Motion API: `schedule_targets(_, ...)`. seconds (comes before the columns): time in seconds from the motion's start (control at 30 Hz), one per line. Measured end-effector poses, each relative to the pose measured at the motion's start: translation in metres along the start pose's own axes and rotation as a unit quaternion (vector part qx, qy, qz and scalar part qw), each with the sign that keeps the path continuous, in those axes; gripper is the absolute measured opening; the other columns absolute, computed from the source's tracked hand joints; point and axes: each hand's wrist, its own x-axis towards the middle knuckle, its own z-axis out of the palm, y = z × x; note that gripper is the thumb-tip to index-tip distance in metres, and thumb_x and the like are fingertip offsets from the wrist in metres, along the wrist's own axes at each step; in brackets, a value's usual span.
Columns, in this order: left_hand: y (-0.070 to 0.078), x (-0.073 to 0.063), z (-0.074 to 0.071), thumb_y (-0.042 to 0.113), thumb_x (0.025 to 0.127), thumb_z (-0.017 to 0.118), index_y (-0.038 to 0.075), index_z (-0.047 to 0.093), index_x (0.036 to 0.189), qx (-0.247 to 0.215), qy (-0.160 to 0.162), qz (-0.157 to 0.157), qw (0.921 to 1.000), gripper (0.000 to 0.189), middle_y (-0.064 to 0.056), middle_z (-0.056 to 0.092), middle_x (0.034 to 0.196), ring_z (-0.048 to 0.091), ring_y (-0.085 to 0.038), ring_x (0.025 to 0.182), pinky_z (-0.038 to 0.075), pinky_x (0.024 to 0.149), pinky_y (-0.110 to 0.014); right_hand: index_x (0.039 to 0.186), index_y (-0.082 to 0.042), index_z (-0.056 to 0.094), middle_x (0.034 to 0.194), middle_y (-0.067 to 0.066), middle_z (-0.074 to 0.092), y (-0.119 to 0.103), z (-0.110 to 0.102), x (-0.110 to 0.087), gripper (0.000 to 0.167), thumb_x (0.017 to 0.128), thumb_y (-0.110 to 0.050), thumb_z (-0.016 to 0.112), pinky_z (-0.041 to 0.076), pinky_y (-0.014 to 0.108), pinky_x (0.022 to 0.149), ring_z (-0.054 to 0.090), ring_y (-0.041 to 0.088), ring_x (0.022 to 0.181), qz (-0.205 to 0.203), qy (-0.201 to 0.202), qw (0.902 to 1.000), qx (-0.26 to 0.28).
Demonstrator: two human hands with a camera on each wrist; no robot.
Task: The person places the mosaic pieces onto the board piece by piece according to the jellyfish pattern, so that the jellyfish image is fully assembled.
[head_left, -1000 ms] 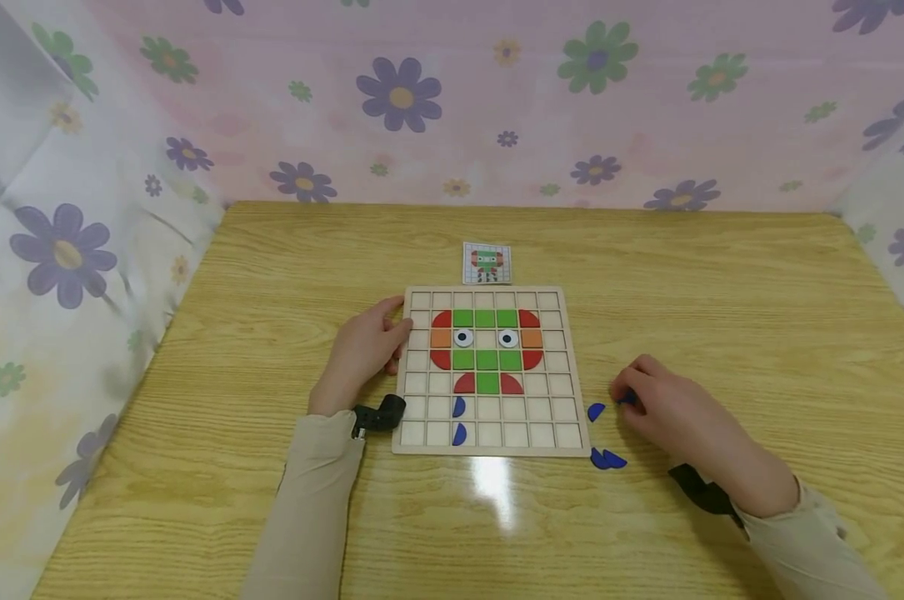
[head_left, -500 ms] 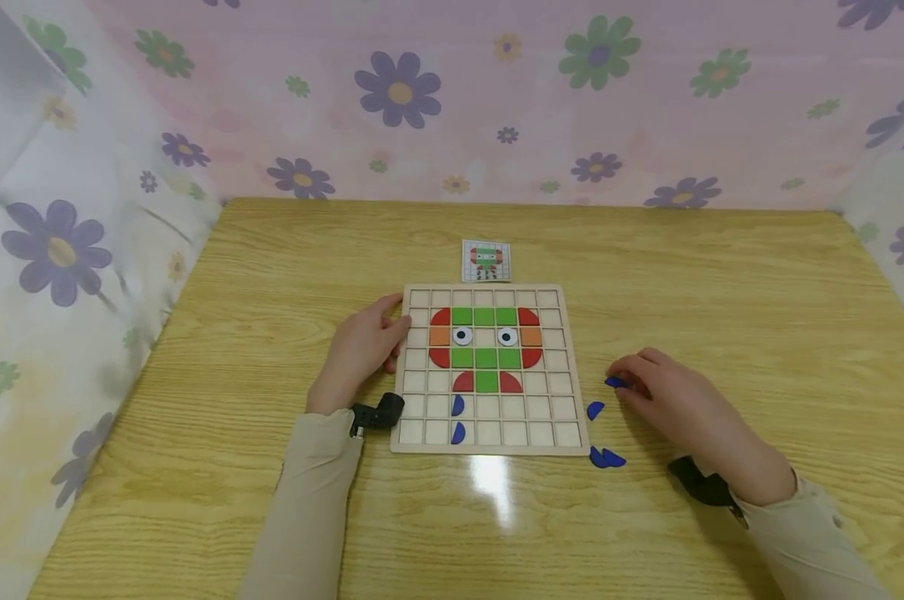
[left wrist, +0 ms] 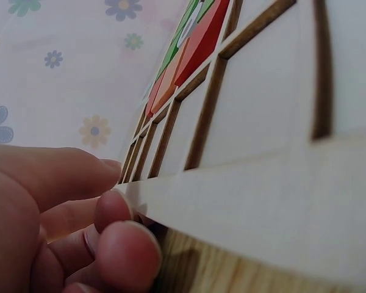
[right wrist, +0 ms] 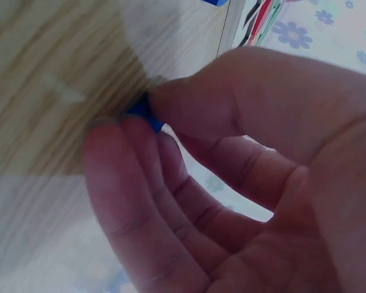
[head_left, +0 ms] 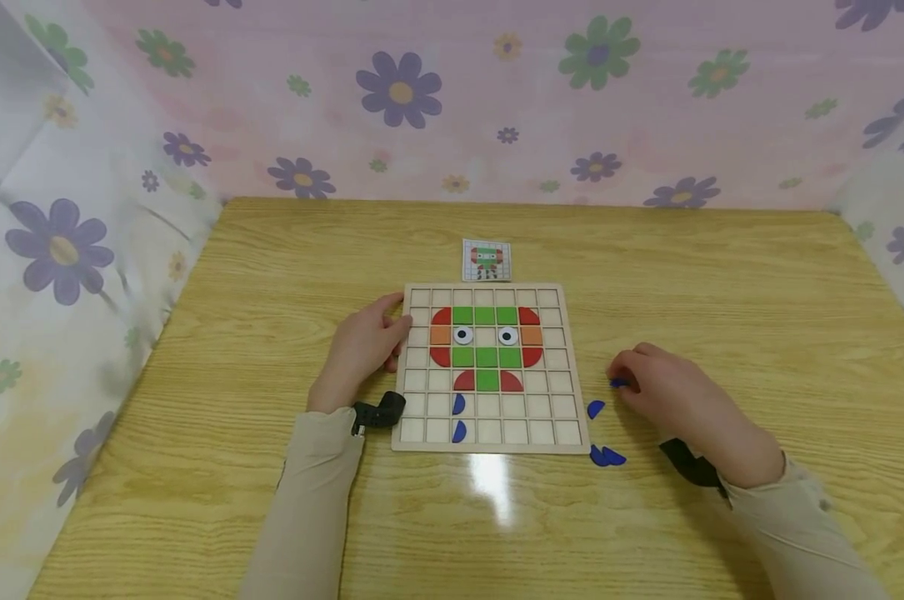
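Observation:
A wooden grid board [head_left: 552, 436] lies on the table with red, green and orange pieces and two eye pieces forming a figure. Two blue half-circle pieces [head_left: 459, 432] sit in its lower cells. My left hand [head_left: 360, 350] holds the board's left edge, thumb at the rim and the other fingers bent beside it in the left wrist view. Right of the board, my right hand [head_left: 665, 392] pinches a blue half-circle piece [right wrist: 145, 113] between thumb and fingertips, close to the tabletop; the fingers hide most of it.
Three loose blue half-circle pieces lie by the board's right edge: one piece [head_left: 596, 409] alone, two touching, including the right-hand piece [head_left: 613, 457]. A pattern card [head_left: 486, 260] lies behind the board. Flowered cloth [head_left: 481, 158] stands behind the table.
The right hand keeps the blue half-circle piece while its fingers and wrist shift slightly; the piece is turned and now less visible. The left hand and board stay put.

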Motion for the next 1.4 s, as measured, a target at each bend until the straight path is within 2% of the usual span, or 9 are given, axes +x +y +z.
schedule_targets(0.23,0.000,0.002,0.001,0.035,0.091,0.048,0.023,0.035,0.137,0.005,-0.001,0.000,1.0000,0.050,-0.005,0.056,0.065,0.053,-0.015,0.043,0.041,0.049,-0.031,0.091,-0.008,0.060,0.089,0.008,0.051,0.003,-0.002,-0.002,0.017,0.074,-0.003,0.060,0.043,0.036,0.061,0.050,0.018,0.067,0.018,-0.002,0.9998,-0.008)
schedule_targets(0.4,-0.002,0.003,0.000,0.036,0.091,0.048,0.023,0.034,0.138,0.006,-0.002,0.004,1.0000,0.050,-0.004,0.057,0.064,0.054,-0.016,0.043,0.041,0.047,-0.030,0.090,-0.007,0.059,0.086,0.007,0.052,0.007,-0.003,0.001,0.017,0.074,-0.003,0.061,0.042,0.036,0.059,0.049,0.017,0.066,0.018,-0.011,0.9998,-0.006)
schedule_targets(0.67,-0.003,0.004,-0.001,0.035,0.091,0.047,0.022,0.034,0.138,0.002,-0.001,0.012,0.9999,0.050,-0.004,0.057,0.062,0.054,-0.016,0.044,0.041,0.045,-0.030,0.090,-0.008,0.062,0.082,0.000,0.052,0.017,-0.004,0.006,0.014,0.076,-0.004,0.063,0.041,0.034,0.061,0.047,0.013,0.068,-0.016,-0.029,0.9991,0.026)
schedule_targets(0.87,-0.003,0.002,-0.003,0.035,0.091,0.047,0.021,0.034,0.138,0.003,-0.002,0.010,0.9999,0.051,-0.004,0.057,0.062,0.055,-0.018,0.044,0.040,0.045,-0.030,0.097,-0.011,0.064,0.083,-0.004,0.055,0.016,-0.005,0.008,0.016,0.081,-0.008,0.063,0.041,0.032,0.063,0.049,0.010,0.071,-0.036,-0.006,0.9980,0.052)
schedule_targets(1.03,-0.003,0.001,-0.004,0.035,0.091,0.047,0.022,0.034,0.138,0.004,-0.003,0.007,1.0000,0.050,-0.004,0.057,0.062,0.055,-0.018,0.044,0.040,0.044,-0.030,0.102,-0.012,0.065,0.088,-0.003,0.054,0.001,-0.004,0.015,0.019,0.084,-0.007,0.060,0.041,0.030,0.063,0.048,0.009,0.073,-0.069,0.027,0.9947,0.071)
schedule_targets(1.2,-0.004,0.001,-0.003,0.035,0.091,0.047,0.021,0.035,0.137,0.003,0.001,0.010,0.9999,0.050,-0.004,0.057,0.060,0.055,-0.018,0.044,0.040,0.046,-0.030,0.102,-0.016,0.064,0.090,-0.005,0.053,-0.027,-0.003,0.027,0.017,0.087,-0.012,0.057,0.041,0.029,0.063,0.047,0.011,0.074,-0.061,-0.004,0.9923,0.107)
schedule_targets(1.4,-0.002,0.002,-0.001,0.035,0.091,0.047,0.023,0.034,0.138,-0.001,-0.004,0.006,1.0000,0.050,-0.004,0.057,0.062,0.054,-0.018,0.043,0.041,0.046,-0.031,0.102,-0.021,0.064,0.090,-0.011,0.055,-0.061,0.001,0.038,0.016,0.087,-0.018,0.059,0.042,0.029,0.067,0.048,0.009,0.076,-0.082,-0.032,0.9862,0.140)
